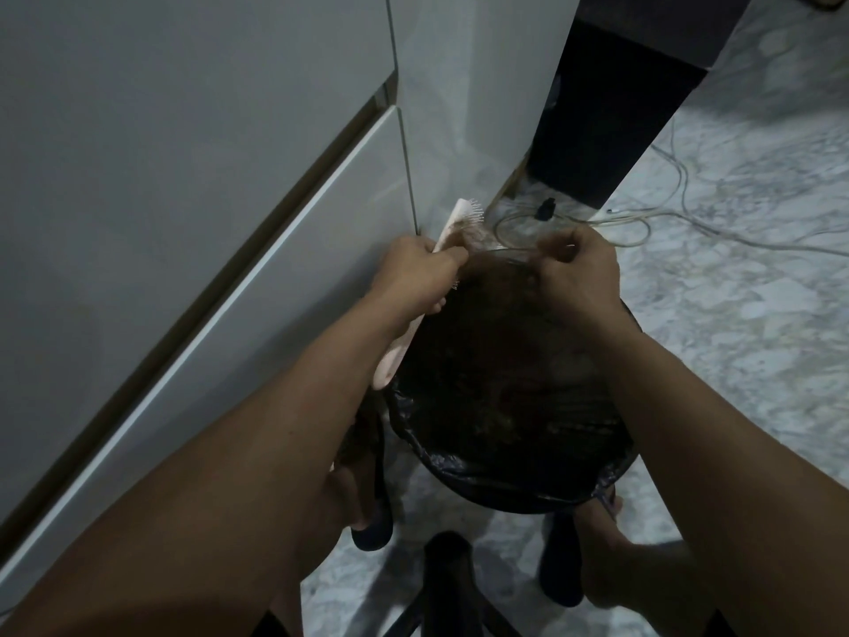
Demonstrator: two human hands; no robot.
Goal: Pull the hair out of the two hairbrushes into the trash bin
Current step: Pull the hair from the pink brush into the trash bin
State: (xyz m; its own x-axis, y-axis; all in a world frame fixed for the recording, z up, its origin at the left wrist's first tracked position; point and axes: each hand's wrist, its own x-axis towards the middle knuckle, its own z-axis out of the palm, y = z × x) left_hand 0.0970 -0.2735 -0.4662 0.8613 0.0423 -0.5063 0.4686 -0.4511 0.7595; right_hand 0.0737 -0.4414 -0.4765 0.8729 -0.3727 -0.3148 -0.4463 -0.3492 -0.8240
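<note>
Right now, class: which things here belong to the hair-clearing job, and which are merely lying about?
Job: pink hairbrush, gripped by left hand; hair strands, pinched by right hand; trash bin.
Lying about: cables; cabinet; stool legs.

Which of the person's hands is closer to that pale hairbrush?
Left. The left hand grips the pale hairbrush around its middle, by the cabinet. The right hand is apart from it, across the far rim of the trash bin, fingers pinched together.
</note>
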